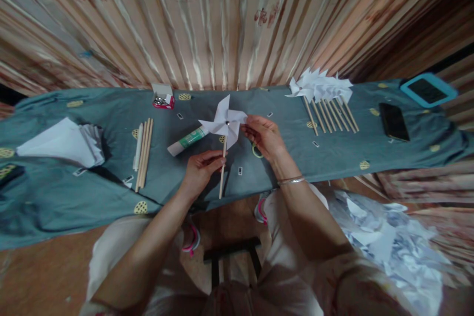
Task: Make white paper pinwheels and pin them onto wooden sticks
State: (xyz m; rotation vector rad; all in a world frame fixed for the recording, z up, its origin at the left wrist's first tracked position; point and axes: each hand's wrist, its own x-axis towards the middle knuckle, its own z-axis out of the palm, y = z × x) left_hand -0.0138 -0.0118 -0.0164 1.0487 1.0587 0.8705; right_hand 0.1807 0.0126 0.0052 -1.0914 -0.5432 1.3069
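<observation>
A white paper pinwheel (pixel 227 122) on a thin wooden stick (pixel 222 177) is held upright over the middle of the table. My left hand (pixel 202 170) pinches the stick below the paper blades. At the pinwheel's right blade, my right hand (pixel 264 134) has its fingers closed on the paper tip. A small dark pin head shows at the pinwheel's centre. Behind it lies a green and white glue stick (pixel 188 141), partly covered by the blades. A roll of tape (pixel 256 150) lies under my right hand.
Finished pinwheels (pixel 322 86) lie in a row at the back right, near a black phone (pixel 394 122) and a blue-framed device (pixel 429 90). Leftward are loose sticks (pixel 145 153), folded paper (pixel 61 143) and a box of pins (pixel 163 98). A bag of paper scraps (pixel 392 242) stands below right.
</observation>
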